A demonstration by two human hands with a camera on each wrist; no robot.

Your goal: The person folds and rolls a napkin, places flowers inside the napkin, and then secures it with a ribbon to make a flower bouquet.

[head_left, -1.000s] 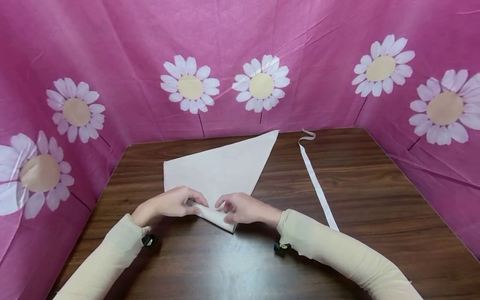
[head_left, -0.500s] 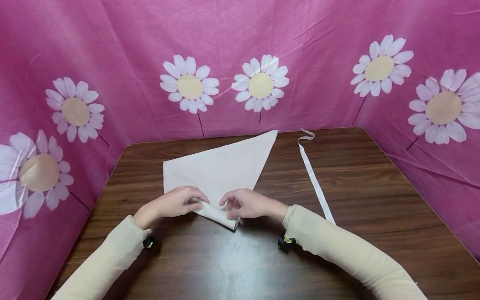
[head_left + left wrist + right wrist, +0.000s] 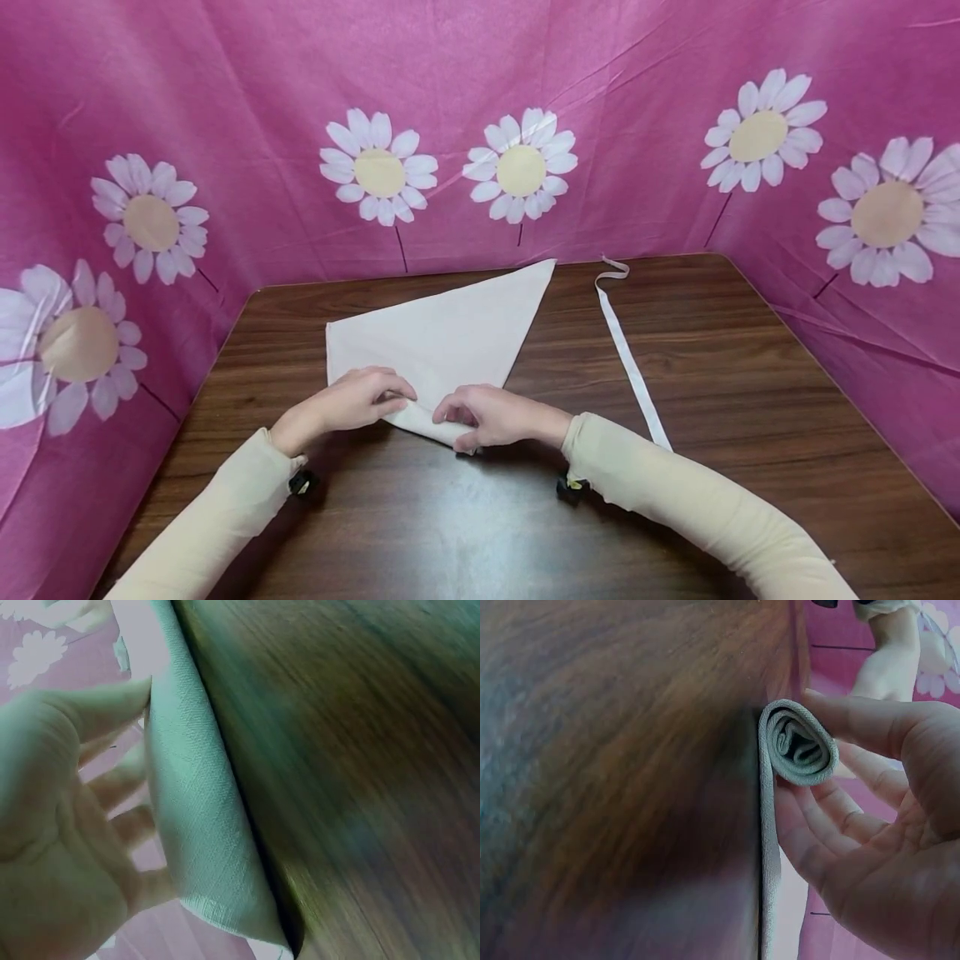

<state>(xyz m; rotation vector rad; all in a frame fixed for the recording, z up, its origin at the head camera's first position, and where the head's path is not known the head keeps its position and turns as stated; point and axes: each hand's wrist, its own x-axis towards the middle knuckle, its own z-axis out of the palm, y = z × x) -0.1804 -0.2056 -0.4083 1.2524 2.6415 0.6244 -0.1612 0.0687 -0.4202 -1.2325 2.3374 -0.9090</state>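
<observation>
The left hand (image 3: 348,400), thumb and fingers curled, grips the rolled near edge (image 3: 422,423) of the pale cloth (image 3: 450,337); the right hand (image 3: 497,414) grips its right end. The cloth spreads beyond both hands.

Plain off-white cloth (image 3: 442,337), mostly lying flat on the desk (image 3: 720,358) with one pointy corner up at the far edge. The near side's rolled up, and end-on it's a spiral, kinda loose in the middle.
</observation>
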